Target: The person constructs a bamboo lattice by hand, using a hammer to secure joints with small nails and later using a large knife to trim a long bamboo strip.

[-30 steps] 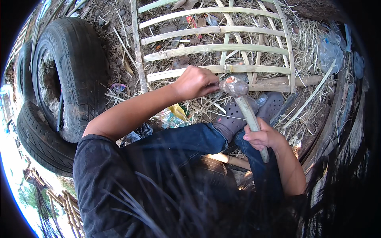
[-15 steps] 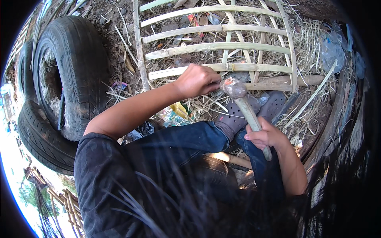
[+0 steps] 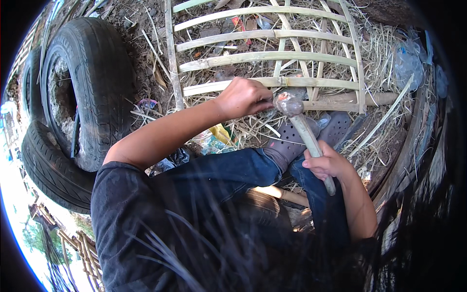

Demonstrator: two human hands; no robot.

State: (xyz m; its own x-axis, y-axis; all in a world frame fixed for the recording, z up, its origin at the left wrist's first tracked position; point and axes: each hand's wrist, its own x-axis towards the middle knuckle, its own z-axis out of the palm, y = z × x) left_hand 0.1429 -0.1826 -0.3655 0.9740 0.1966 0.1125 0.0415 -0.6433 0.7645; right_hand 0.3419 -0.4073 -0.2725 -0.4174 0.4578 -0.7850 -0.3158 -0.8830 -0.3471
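In my right hand [image 3: 327, 160], closed around its pale wooden handle, is a hammer [image 3: 305, 134]. The hammer's blunt, worn metal head is just right of my left hand [image 3: 245, 99]. The left fingers are pinched together at the nearest slat of a bamboo lattice frame [image 3: 228, 58]. Whatever they hold, if anything, is too small or hidden to make out. Long curved slats run across the frame, with thinner strips crossing them at its right.
Old tyres [image 3: 95, 87] stand at the left. My grey perforated clogs [image 3: 289, 138] rest near the frame's close edge. Straw, plastic scraps and a yellow wrapper [image 3: 221, 134] litter the ground. A bamboo pole [image 3: 287, 196] lies between my legs, and clear plastic [image 3: 408, 63] lies at the far right.
The hammer and my right hand have shifted slightly right and away from me. My left hand keeps its pinch at nearly the same spot on the frame.
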